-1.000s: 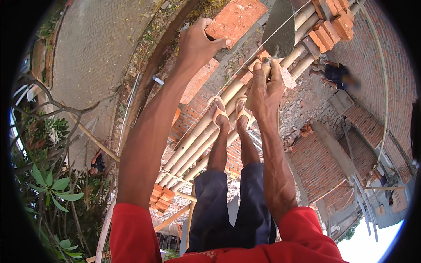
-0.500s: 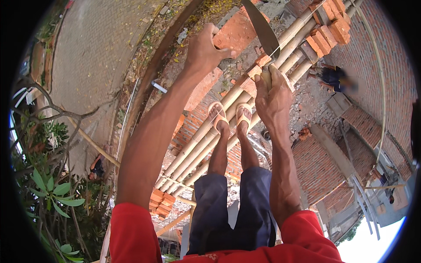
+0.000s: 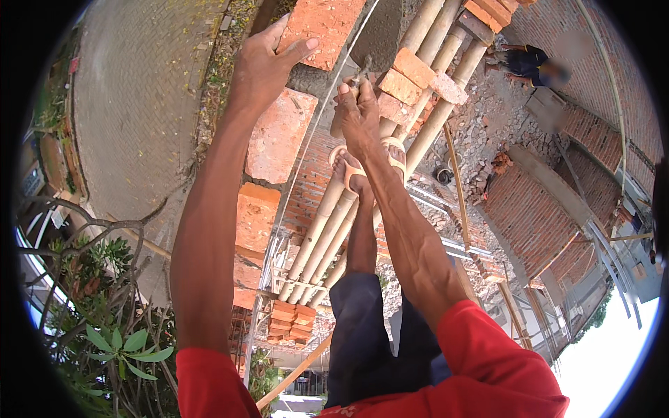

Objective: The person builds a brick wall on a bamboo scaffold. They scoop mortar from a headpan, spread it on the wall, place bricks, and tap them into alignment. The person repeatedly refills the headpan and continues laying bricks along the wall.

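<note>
My left hand (image 3: 259, 73) grips an orange-red brick (image 3: 322, 29) by its near left corner, thumb on its top face. The brick is at the wall's top, in line with a laid brick (image 3: 280, 136), with grey mortar (image 3: 310, 81) between them. My right hand (image 3: 360, 115) is closed round the handle of a trowel (image 3: 376, 35). Its grey, mortar-smeared blade is just right of the held brick, beyond a taut string (image 3: 317, 125). Whether the blade touches the brick I cannot tell.
I stand in sandals on bamboo poles (image 3: 324, 223) high above rubble. Loose bricks (image 3: 411, 76) lie on the poles ahead, and another stack (image 3: 291, 320) sits behind. More laid bricks (image 3: 256, 216) continue the wall. A person (image 3: 526, 66) is below right; branches (image 3: 90, 223) reach in at left.
The view has shifted. My left hand has brought the brick to the wall line, left of the string. My right hand has swung left with the trowel, its blade now beside the brick.
</note>
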A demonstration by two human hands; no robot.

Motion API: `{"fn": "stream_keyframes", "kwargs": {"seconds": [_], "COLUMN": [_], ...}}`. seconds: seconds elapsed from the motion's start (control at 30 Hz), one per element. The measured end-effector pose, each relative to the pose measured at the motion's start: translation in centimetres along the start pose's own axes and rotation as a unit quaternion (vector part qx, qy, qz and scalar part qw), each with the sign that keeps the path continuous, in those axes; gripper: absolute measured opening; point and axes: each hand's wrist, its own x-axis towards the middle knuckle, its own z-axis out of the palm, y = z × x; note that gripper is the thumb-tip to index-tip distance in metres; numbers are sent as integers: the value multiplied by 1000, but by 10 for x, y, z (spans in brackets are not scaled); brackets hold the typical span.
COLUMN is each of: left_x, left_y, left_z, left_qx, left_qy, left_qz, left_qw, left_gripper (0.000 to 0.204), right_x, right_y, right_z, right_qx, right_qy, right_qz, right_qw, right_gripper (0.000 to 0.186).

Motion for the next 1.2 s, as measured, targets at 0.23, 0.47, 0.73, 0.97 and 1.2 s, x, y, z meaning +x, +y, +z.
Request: {"fn": "stream_keyframes", "kwargs": {"seconds": [0.23,0.47,0.73,0.97,1.2], "left_x": [6,4,-5,-17,-10], "left_y": [6,15,-3,-10,-5], "left_z": [1,-1,-10,-17,-7], "left_qx": [-79,-36,-196,-290,-108], "left_qy": [-19,-38,-14,-52,3], "left_qz": [-82,-95,-153,-219,-35], "left_qw": [993,994,969,930,993], "left_gripper": [66,74,85,96,81], "right_x": [-81,-165,-171,-96,-68], "right_y": [32,31,-39,-44,-101], "right_z": [7,-17,-44,-20,-75], "right_qx": [-69,133,-8,-272,-271], "right_qy": [-52,-180,-189,-44,75], "right_qz": [42,247,107,-166,-177], "right_qw": [995,943,976,947,943], "right_gripper": [27,29,30,26,30]}}
